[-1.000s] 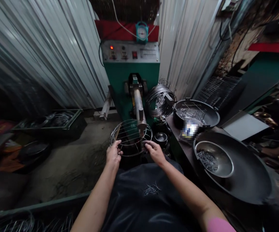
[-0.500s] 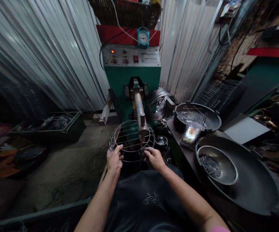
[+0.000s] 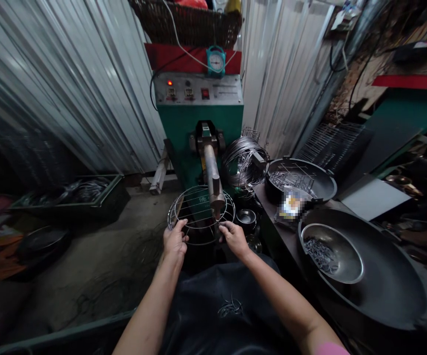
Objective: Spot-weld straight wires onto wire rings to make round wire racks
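Metal rack is gripped by outstretched left hand; right hand's hold is unclear.

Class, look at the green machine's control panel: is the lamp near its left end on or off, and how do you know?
On: the lamp glows bright red against the grey panel.

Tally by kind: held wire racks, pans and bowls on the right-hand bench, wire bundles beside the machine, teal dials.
Wire rack: 1
Dark pans: 2 (far pan, near pan)
Metal bowl: 1
Wire bundle: 1
Teal dial: 1
Total: 6
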Tool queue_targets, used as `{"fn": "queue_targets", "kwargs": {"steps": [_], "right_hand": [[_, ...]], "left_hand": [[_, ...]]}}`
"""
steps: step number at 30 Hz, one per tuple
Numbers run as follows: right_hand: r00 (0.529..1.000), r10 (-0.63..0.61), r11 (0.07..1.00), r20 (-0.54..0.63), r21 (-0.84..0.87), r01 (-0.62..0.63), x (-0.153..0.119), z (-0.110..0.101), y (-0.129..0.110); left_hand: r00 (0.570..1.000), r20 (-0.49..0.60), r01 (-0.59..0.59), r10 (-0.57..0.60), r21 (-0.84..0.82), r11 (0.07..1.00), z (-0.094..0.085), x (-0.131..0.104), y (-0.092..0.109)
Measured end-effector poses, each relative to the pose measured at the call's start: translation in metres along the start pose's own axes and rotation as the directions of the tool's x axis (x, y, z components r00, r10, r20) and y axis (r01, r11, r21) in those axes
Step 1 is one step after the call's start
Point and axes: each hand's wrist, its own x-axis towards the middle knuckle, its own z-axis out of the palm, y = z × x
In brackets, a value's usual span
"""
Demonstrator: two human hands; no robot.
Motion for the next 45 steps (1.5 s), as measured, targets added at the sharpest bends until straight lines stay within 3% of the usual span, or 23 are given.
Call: {"fn": "queue_targets", "kwargs": {"steps": [10,18,21,24,26,28,30,32,34,38,41,45], "right_hand": [[0.998,0.059,0.997,0.006,0.054,-0.059,0.005,0.001,-0.001],[0.998,0.061,0.998,0.003,-0.013,-0.061,0.008,0.0,-0.006],[0.996,-0.036,0.994,-0.087,-0.106,0.027,-0.004,-0.011,-0.007],[0.989,-0.093,0.966,-0.118,-0.251,0.061,-0.036,-0.035,0.004],[1.0,-0.028,0.92,-0.003,-0.391,0.024,-0.063,-0.052,0.017],[0.976,0.091,0.842,0.198,-0.539,0.031,-0.087,-0.061,0.033],[0.899,0.213,0.757,0.382,-0.646,0.095,-0.102,-0.057,0.049],[0.824,0.31,0.678,0.475,-0.718,0.159,-0.11,-0.04,0.063],[0.785,0.366,0.62,0.5,-0.76,0.195,-0.112,-0.016,0.072],[0.772,0.392,0.605,0.5,-0.772,0.193,-0.117,0.013,0.081],[0.76,0.393,0.661,0.517,-0.733,0.157,-0.125,0.004,0.082],[0.729,0.383,0.754,0.567,-0.648,0.108,-0.136,-0.027,0.08]], "left_hand": [[0.997,-0.064,0.041,-0.04,0.017,0.999,0.005,-0.002,0.001],[0.994,-0.105,0.026,-0.021,0.041,0.999,0.004,-0.003,-0.002],[0.991,-0.124,0.055,-0.052,0.022,0.998,0.005,-0.008,-0.001],[0.991,-0.107,0.086,-0.083,0.026,0.996,0.0,-0.011,-0.003],[0.992,-0.058,0.114,-0.112,0.037,0.993,-0.009,-0.008,-0.003],[0.984,-0.001,0.176,-0.176,0.059,0.983,-0.019,0.001,0.003],[0.972,0.036,0.226,-0.231,0.104,0.969,-0.027,0.015,0.014],[0.969,0.066,0.224,-0.238,0.168,0.96,-0.03,0.031,0.027],[0.962,0.131,0.207,-0.24,0.228,0.951,-0.027,0.044,0.038],[0.931,0.261,0.162,-0.256,0.331,0.929,-0.017,0.05,0.042],[0.931,0.266,0.152,-0.252,0.345,0.926,-0.018,0.046,0.036],[0.928,0.225,0.223,-0.296,0.302,0.927,-0.028,0.038,0.03]]}}
